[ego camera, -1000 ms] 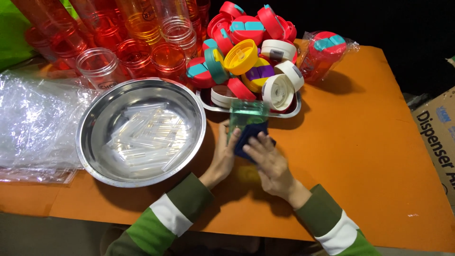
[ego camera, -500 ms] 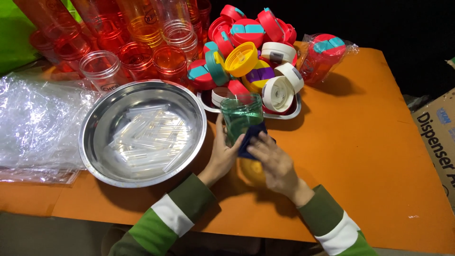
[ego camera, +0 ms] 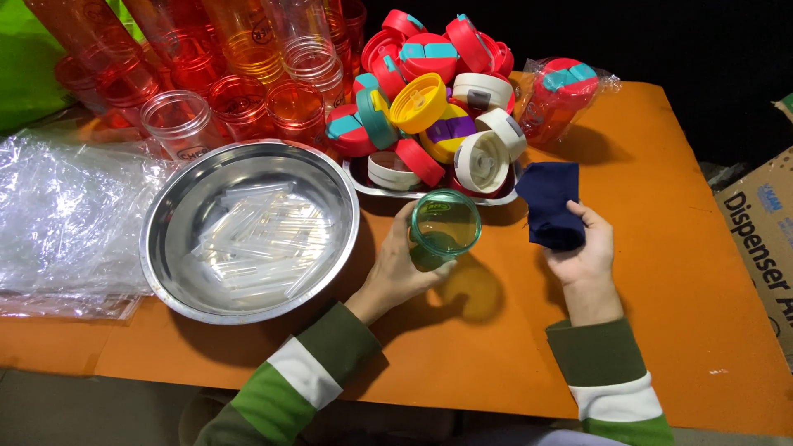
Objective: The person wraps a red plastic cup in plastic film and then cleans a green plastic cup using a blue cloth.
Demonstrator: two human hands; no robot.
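- Since the earlier frame, the right hand (ego camera: pixel 588 252) has pulled its dark blue cloth (ego camera: pixel 552 204) out of the green cup (ego camera: pixel 444 227) and away to the side.
- Left hand (ego camera: pixel 402 266) grips the cup, tilted, above the orange desk (ego camera: pixel 661 330).
- Right hand is clamped on the cloth.
- Steel bowl (ego camera: pixel 165 239) sits just left.
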